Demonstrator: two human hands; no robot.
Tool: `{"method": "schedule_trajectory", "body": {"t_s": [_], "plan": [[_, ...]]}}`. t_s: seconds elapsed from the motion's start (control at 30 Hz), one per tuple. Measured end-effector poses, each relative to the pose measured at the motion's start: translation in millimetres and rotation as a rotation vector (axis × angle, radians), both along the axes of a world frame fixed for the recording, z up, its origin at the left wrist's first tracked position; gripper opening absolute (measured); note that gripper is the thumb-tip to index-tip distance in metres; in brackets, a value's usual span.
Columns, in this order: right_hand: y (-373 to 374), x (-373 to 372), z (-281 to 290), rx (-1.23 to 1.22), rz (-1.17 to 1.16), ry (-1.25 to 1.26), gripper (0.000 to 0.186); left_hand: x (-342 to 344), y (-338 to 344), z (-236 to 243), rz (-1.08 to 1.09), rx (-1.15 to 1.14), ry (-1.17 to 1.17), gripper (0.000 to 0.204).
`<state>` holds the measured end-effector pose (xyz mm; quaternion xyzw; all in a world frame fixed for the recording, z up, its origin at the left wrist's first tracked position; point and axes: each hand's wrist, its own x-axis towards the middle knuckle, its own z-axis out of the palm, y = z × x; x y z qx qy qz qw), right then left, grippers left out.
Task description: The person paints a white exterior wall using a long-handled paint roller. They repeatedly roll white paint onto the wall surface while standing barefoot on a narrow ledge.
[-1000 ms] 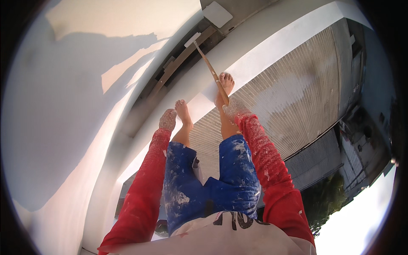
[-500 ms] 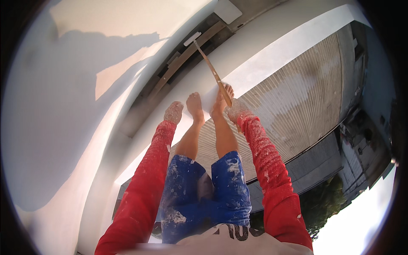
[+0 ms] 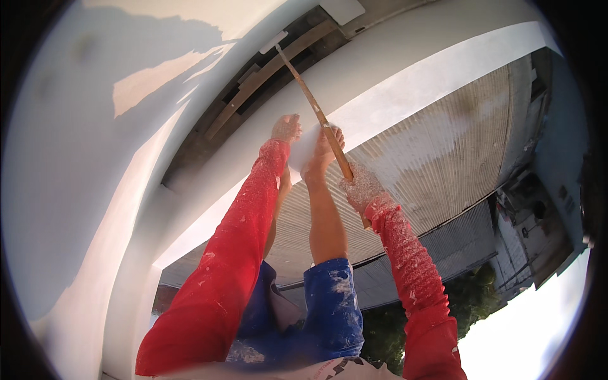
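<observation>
My right hand [image 3: 363, 186], dusted with white, is wrapped round the lower part of a wooden pole [image 3: 311, 98]. The pole slants up and away to a paint roller [image 3: 273, 42] with a white sleeve, seen over the dark gap beside the wall. My left hand [image 3: 287, 128] is raised left of the pole and apart from it. Its fingers are loosely curved, and I see nothing in them. My right foot [image 3: 323, 152] is on the white ledge [image 3: 405, 95], behind the pole. The left foot is hidden by my left hand and forearm.
A smooth pale wall [image 3: 69, 190] with shadows curves along the left. Brown boards [image 3: 272, 76] lie in the recess at its base. Right of the ledge, a corrugated roof [image 3: 437, 152] lies below, with trees [image 3: 456, 297] and other structures beyond.
My left hand has risen and moved right, toward the pole. My right hand has come slightly nearer me with the pole, and the roller has shifted up and left in view.
</observation>
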<state>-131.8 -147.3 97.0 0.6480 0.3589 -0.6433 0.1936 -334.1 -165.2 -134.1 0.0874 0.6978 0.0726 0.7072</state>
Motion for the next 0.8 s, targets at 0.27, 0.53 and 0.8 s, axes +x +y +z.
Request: {"method": "schedule_trajectory", "body": {"t_s": [0.27, 0.53, 0.8], "plan": [[-12.8, 20.1, 104.2, -0.037, -0.012, 0.076, 0.039, 54.9, 53.0, -5.3, 0.797, -0.131, -0.213, 0.08], [-56.4, 43.8, 253.8, -0.293, -0.07, 0.058, 0.065, 34.2, 56.2, -15.6, 0.768, -0.176, -0.082, 0.088], [-192.5, 112.1, 365.5, -0.311, 0.101, -0.182, 0.056, 64.3, -40.2, 98.8, 0.587, -0.269, -0.23, 0.049]]}}
